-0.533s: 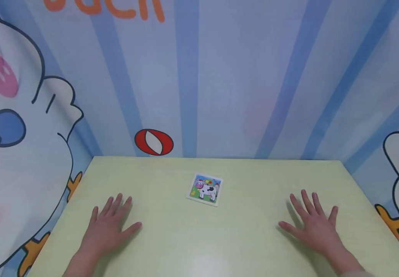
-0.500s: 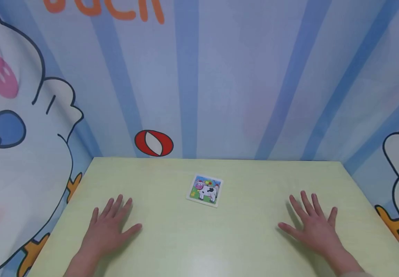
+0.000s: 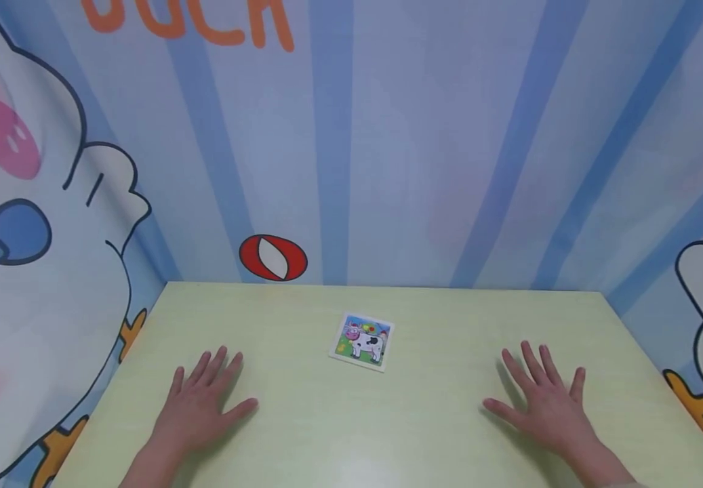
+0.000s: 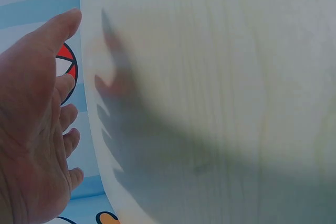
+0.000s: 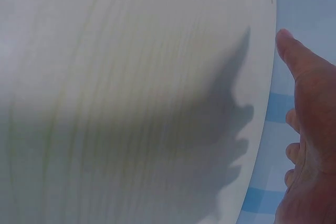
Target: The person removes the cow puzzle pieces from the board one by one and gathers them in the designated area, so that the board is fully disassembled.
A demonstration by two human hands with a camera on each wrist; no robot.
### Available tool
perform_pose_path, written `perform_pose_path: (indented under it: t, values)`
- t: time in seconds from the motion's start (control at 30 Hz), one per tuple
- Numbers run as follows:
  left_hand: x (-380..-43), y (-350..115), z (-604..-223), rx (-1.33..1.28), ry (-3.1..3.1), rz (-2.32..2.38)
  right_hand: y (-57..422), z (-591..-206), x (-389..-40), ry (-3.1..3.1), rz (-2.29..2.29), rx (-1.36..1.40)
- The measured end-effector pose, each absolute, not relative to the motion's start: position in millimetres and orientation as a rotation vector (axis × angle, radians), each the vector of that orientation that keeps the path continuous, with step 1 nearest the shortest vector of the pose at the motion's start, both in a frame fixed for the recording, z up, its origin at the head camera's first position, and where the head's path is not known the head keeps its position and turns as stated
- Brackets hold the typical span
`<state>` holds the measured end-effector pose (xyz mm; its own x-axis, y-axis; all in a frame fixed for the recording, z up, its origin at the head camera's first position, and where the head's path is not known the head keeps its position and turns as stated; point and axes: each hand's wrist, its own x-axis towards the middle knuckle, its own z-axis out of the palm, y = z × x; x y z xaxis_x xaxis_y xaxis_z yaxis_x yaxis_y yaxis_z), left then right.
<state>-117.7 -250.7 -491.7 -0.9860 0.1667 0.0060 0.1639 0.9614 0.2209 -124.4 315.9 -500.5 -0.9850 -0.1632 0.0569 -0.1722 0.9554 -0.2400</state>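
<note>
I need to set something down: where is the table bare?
The table is bare between the left hand and the card, between the card and the right hand, and on the near side of the card. Nowhere looks crowded.

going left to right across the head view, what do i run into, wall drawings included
Printed blue microphone → left hand → cow picture card → right hand → printed orange foot at the far right.
</note>
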Motion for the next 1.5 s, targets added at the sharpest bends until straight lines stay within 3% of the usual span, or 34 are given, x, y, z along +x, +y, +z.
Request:
perform_pose_path:
  t: [0.47, 1.5]
  values:
    - [-123.3, -236.2, -485.1, 0.313, 3.039, 0.317, 295.4, -498.1, -134.8, -3.044, 0.377, 0.328]
    - [-181.3, -164.3, -466.7, 0.791, 2.814, 0.090, 186.7, -471.9, -208.8, -2.999, 0.496, 0.769]
